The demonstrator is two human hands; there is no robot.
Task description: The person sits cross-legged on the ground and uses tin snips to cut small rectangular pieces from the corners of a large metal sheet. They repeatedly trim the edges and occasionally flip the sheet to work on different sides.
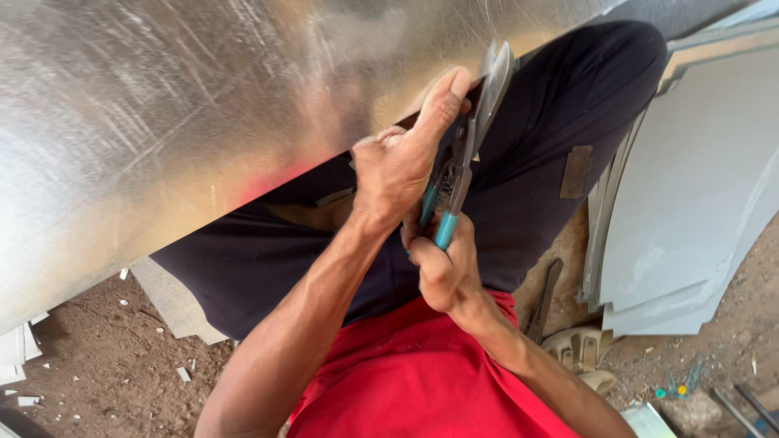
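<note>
A large shiny metal sheet [178, 105] lies tilted across my lap and fills the upper left. My left hand [393, 166] grips its lower edge, with the thumb stretched along the edge toward the cutter's jaws. My right hand [442, 272] is closed around the teal handles of a pair of tin snips [469, 142]. The snips' grey jaws sit on the sheet's edge just beyond my left thumb. My dark trousers [560, 122] and red shirt [414, 373] show beneath.
A stack of grey curved sheets [690, 211] leans at the right. Small white offcuts [183, 374] litter the dirt ground at lower left. A sandalled foot [580, 349] and a dark metal strip [545, 296] lie beside my leg. Small tools [677, 388] lie at bottom right.
</note>
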